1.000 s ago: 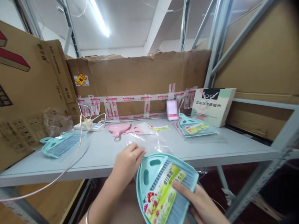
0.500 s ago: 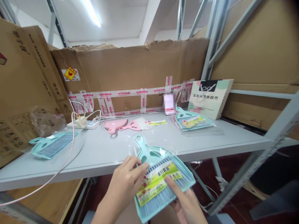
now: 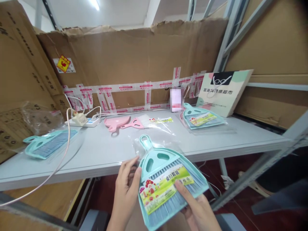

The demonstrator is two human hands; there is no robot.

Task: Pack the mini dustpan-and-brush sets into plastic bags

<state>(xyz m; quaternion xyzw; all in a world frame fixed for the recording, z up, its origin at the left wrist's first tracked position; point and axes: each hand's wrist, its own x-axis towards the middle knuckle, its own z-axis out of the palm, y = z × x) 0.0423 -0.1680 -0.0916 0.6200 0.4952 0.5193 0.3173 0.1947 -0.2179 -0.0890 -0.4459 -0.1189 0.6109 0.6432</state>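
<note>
Faces a smooth grey tabletop [image 3: 101, 154], backed by corrugated cardboard [image 3: 134, 61] with a ragged upper edge. Holds, at lower centre of the frame, a teal dustpan set [image 3: 168, 184], fan-shaped, moulded in glossy plastic, with a looped handle, two bean-shaped holes, blue-grey bristles and a printed label [image 3: 154, 195]. Pinches its lower right side with the right hand [image 3: 196, 207], pressing the label with the thumb; hides most other fingers underneath. Curls the left hand [image 3: 127, 184] loosely beside the left rim; cannot tell whether pinching the wrinkled clear film [image 3: 137, 146] there. Has, farther up at centre, a pink dustpan [image 3: 117, 122] and pink brush [image 3: 134, 124], with pale bristles hard to make out. Has, at right, a bagged teal set [image 3: 204, 119], mostly covering something pink, beside a pixelated, unreadable screen [image 3: 176, 100]. Has, at left, another teal set [image 3: 48, 146], crossed by a pale cable [image 3: 68, 128], near a crumpled transparent bag [image 3: 42, 118] and a carton [image 3: 21, 64] cut off by the frame.
</note>
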